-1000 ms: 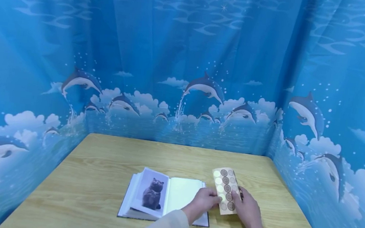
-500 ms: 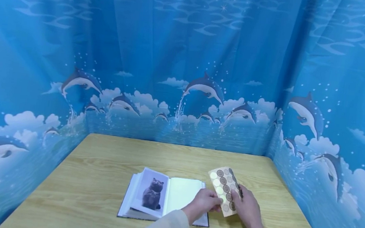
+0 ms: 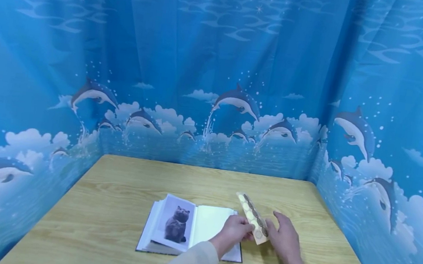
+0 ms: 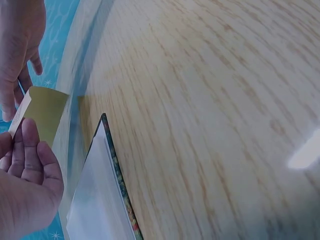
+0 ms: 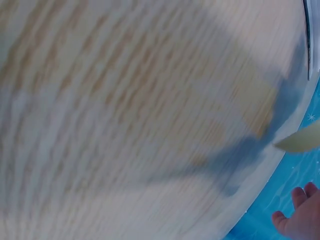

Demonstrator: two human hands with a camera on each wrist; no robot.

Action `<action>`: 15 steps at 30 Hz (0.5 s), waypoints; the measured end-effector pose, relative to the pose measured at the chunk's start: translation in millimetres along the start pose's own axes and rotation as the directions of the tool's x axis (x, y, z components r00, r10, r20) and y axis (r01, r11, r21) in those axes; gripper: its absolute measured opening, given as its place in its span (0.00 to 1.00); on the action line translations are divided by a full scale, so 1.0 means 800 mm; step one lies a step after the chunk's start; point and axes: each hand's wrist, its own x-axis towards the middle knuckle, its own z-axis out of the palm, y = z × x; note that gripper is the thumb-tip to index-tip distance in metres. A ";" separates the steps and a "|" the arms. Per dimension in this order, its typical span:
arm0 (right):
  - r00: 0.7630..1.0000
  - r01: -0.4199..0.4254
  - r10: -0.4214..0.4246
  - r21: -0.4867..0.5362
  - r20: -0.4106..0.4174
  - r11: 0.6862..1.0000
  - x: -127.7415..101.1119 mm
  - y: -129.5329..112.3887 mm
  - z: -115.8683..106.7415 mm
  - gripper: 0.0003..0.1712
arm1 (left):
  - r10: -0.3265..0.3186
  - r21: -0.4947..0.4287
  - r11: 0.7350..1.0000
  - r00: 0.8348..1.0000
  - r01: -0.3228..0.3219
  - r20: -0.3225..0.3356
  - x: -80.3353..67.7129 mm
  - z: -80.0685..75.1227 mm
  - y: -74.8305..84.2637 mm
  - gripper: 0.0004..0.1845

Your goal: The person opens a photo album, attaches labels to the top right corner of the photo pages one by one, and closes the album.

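An open book [image 3: 211, 225] lies on the wooden table [image 3: 174, 180]; its left page shows a grey cat picture [image 3: 177, 224] and its right page is blank. My left hand [image 3: 247, 234] pinches the lower end of a tan sticker sheet [image 3: 252, 215] with brown and pale round stickers, which is tilted almost edge-on just right of the book. In the left wrist view the left hand [image 4: 22, 145] grips the sheet [image 4: 42, 112] beside the book's corner [image 4: 107, 165]. My right hand [image 3: 273, 226] has its fingers straight and touches the sheet's right edge.
A blue dolphin-print curtain [image 3: 217, 84] closes in the table at the back and on both sides. Bare wood lies behind the book and to its left. The right wrist view is blurred, showing table surface [image 5: 125, 125] and the sheet's pale tip [image 5: 305, 140].
The sticker sheet has turned from facing up to nearly edge-on and shifted a little left. My right hand's grip on it has loosened, its fingers now straight.
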 end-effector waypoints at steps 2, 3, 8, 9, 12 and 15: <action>1.000 0.024 -0.024 -0.011 -0.020 1.000 0.000 -0.001 0.002 0.32 | 0.000 -0.004 1.000 1.000 0.000 -0.019 0.001 -0.002 0.001 0.04; 0.999 0.033 -0.033 -0.013 -0.029 0.999 0.000 -0.003 0.003 0.30 | -0.002 -0.015 1.000 1.000 0.002 -0.028 0.002 -0.003 0.001 0.04; 0.995 0.064 -0.067 -0.049 -0.070 0.997 0.000 -0.011 0.009 0.25 | 0.023 -0.048 0.998 0.998 -0.026 -0.059 0.006 -0.005 -0.001 0.04; 0.994 0.071 -0.076 -0.063 -0.079 0.995 0.000 -0.014 0.010 0.24 | 0.028 -0.056 0.998 0.998 -0.032 -0.064 0.008 -0.006 -0.002 0.04; 0.989 0.091 -0.101 -0.094 -0.107 0.991 -0.003 -0.020 0.015 0.23 | 0.049 -0.045 0.998 0.996 -0.052 -0.080 0.010 -0.008 -0.003 0.04; 0.985 0.101 -0.114 -0.104 -0.130 0.989 -0.006 -0.027 0.021 0.21 | 0.057 -0.034 0.998 0.993 -0.061 -0.105 0.012 -0.009 -0.004 0.04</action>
